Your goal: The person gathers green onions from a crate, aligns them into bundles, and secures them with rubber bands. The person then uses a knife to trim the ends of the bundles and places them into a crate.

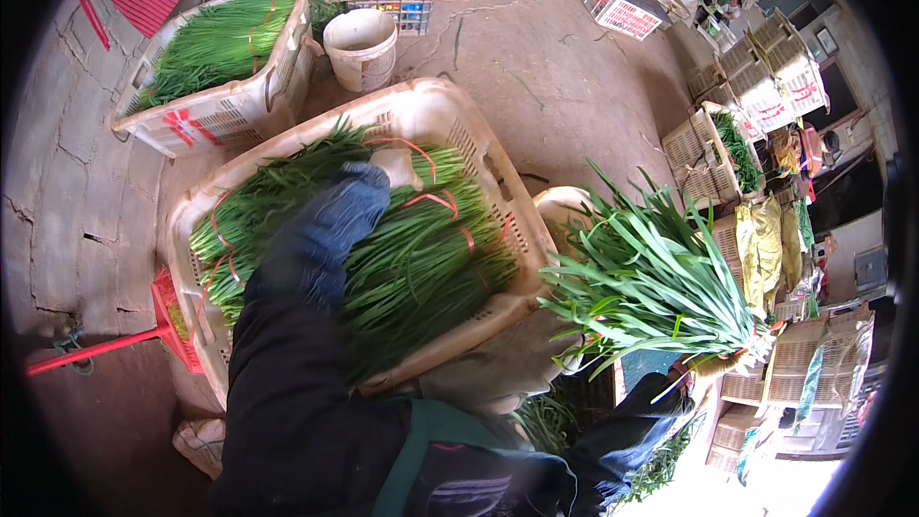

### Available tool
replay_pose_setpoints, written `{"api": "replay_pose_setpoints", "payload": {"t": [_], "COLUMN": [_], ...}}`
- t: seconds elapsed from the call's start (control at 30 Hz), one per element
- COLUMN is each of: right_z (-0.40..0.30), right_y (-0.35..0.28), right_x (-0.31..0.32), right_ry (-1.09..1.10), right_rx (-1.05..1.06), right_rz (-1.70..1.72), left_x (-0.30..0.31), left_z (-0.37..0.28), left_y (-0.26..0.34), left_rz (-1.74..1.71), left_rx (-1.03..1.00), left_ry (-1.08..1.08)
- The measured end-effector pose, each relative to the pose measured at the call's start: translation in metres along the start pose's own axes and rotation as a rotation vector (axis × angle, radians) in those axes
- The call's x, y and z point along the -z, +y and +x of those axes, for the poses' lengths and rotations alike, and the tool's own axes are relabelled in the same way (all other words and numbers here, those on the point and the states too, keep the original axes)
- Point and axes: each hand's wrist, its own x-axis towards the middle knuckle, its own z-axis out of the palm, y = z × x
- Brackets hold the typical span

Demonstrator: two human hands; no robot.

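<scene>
My right hand grips a bunch of long flat green leaves, likely Chinese chives, by its pale stem end. The leaves fan out up and to the left beside the large white plastic crate. My left hand reaches into this crate and rests among bundled greens. Its fingers are partly hidden, so I cannot tell whether they hold a bundle. The bundles lie side by side, bound with red bands. A blue sleeve cover is on my left forearm.
A second crate of tied greens stands at upper left. Beside it is a white bucket; another bucket sits right of the near crate. A red-handled dustpan lies against its left side. Stacked crates line the right.
</scene>
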Motion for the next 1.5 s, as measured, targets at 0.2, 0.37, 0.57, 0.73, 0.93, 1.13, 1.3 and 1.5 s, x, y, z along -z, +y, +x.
{"api": "replay_pose_setpoints", "payload": {"t": [0.2,0.37,0.57,0.73,0.93,1.13,1.3,1.5], "right_z": [-0.020,-0.122,-0.249,-0.313,-0.286,-0.273,-0.263,-0.276], "right_y": [0.064,0.149,0.270,0.362,0.444,0.444,0.455,0.350], "right_x": [-0.062,-0.255,-0.346,-0.345,-0.335,-0.343,-0.307,-0.324], "right_ry": [-0.049,-0.232,-0.498,-0.300,-0.243,-0.406,-0.860,-1.214], "right_rx": [-0.106,-0.314,-0.901,-1.250,-1.286,-1.543,-0.689,0.240], "right_rz": [-0.089,0.021,0.417,0.416,0.024,0.109,-1.177,-0.885], "left_x": [0.009,-0.015,-0.048,-0.067,-0.092,-0.045,-0.045,-0.041], "left_z": [-0.069,-0.074,-0.073,-0.058,-0.026,-0.051,-0.050,-0.052], "left_y": [0.039,0.050,0.041,0.001,0.008,0.025,0.033,0.035], "left_rz": [-0.057,-0.002,-0.190,-0.325,-0.349,-0.043,0.147,0.077], "left_rx": [-0.041,0.010,-0.086,-0.055,-0.171,-0.097,-0.108,-0.199], "left_ry": [0.323,0.405,0.531,0.692,0.680,0.401,0.457,0.724]}}
